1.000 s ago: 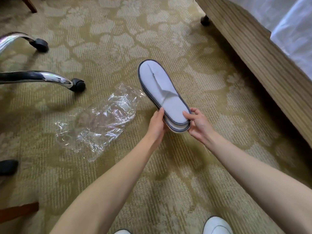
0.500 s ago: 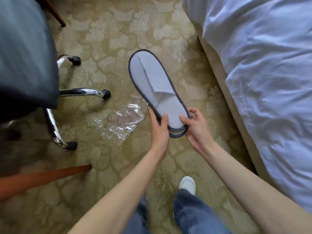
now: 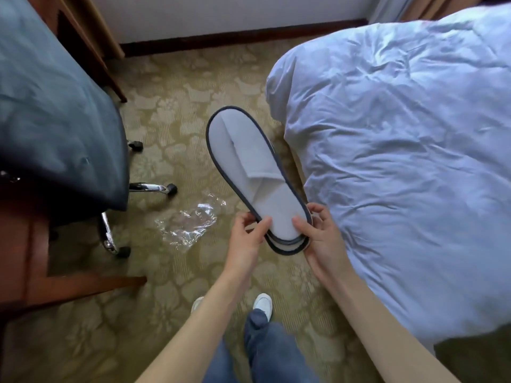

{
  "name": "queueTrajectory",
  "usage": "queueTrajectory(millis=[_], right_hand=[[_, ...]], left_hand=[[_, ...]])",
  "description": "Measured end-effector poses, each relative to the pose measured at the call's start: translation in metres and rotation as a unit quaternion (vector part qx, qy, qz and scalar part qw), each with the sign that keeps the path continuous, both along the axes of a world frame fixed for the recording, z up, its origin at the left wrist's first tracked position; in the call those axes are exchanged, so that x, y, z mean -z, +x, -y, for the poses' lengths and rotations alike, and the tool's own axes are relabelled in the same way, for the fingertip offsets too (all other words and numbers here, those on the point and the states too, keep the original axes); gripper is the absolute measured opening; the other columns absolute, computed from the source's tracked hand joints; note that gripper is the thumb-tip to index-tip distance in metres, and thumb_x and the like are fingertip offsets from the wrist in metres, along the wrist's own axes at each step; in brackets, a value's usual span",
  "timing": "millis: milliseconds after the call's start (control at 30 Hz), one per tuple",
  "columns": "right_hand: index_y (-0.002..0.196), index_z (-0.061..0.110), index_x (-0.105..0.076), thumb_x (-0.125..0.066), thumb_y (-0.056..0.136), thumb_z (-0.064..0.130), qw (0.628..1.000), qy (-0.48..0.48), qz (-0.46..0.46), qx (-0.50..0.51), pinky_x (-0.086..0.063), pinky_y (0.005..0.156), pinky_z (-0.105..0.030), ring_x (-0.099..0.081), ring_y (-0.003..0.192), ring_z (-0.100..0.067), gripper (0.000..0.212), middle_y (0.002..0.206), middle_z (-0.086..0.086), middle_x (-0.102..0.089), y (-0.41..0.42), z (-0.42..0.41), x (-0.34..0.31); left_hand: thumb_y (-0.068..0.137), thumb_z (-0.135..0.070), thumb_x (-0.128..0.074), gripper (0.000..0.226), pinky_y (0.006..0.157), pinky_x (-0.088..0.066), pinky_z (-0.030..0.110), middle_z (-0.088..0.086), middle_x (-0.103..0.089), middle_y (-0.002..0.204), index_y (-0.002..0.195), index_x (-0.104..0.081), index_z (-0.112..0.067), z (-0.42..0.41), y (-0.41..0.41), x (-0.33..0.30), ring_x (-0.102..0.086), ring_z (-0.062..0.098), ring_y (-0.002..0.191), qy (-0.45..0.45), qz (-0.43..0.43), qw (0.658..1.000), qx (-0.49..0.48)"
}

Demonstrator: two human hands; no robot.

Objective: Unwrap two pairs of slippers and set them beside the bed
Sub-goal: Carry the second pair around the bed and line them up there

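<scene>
A pair of white slippers with dark grey trim (image 3: 249,167) is stacked flat, one on the other, and held in the air above the carpet, toes pointing away. My left hand (image 3: 246,239) pinches the heel end from the left, thumb on top. My right hand (image 3: 320,239) grips the same heel end from the right. The heels are slightly fanned apart, showing two edges. A crumpled clear plastic wrapper (image 3: 188,225) lies on the carpet left of my hands. The bed (image 3: 401,161) with its rumpled white duvet fills the right side.
An office chair with a dark seat (image 3: 55,120) and chrome wheeled legs (image 3: 149,187) stands at the left, beside reddish wooden furniture (image 3: 25,258). Patterned green carpet (image 3: 179,106) runs between chair and bed to a wall with a dark skirting board (image 3: 235,40). My shoes (image 3: 262,304) show below.
The view has risen and pulled back, so chair, bed top and wall now show. The slippers stay in both hands, with their heels spread a little more apart.
</scene>
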State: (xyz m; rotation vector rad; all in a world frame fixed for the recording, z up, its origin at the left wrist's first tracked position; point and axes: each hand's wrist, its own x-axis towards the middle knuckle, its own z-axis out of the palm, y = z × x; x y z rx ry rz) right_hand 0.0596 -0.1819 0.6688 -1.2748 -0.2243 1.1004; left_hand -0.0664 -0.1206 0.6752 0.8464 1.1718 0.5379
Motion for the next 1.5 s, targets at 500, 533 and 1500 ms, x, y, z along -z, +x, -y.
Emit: queueTrajectory(millis=[500, 533, 1500], right_hand=[[0.091, 0.015, -0.059, -0.06, 0.079, 0.023, 0.992, 0.018, -0.059, 0.11, -0.057, 0.074, -0.026, -0.067, 0.081, -0.015, 0.015, 0.089, -0.003, -0.067, 0.077, -0.113, -0.013], [0.09, 0.014, -0.058, -0.058, 0.08, 0.025, 0.991, 0.02, -0.065, 0.116, -0.055, 0.076, -0.028, -0.066, 0.083, -0.017, 0.014, 0.092, -0.006, -0.067, 0.085, -0.13, -0.014], [0.109, 0.004, -0.059, -0.054, 0.09, 0.002, 0.994, -0.07, -0.05, 0.072, -0.045, 0.049, -0.016, -0.06, 0.058, -0.004, 0.02, 0.078, -0.002, -0.064, 0.377, -0.607, -0.02]], left_hand=[[0.088, -0.016, -0.066, 0.017, 0.075, -0.049, 0.02, -0.008, -0.07, 0.096, 0.102, -0.062, -0.026, -0.151, 0.074, 0.003, -0.066, 0.008, 0.089, -0.006, 0.037, 0.993, 0.111], [0.088, -0.017, -0.066, 0.019, 0.074, -0.049, 0.02, -0.008, -0.07, 0.097, 0.102, -0.062, -0.027, -0.173, 0.082, 0.002, -0.067, 0.007, 0.088, -0.012, 0.045, 0.99, 0.131], [0.093, -0.001, -0.053, 0.016, 0.057, -0.057, 0.021, 0.011, -0.06, 0.093, 0.1, -0.055, -0.015, -0.673, 0.334, -0.005, -0.06, 0.02, 0.071, -0.105, 0.014, 0.975, 0.195]])
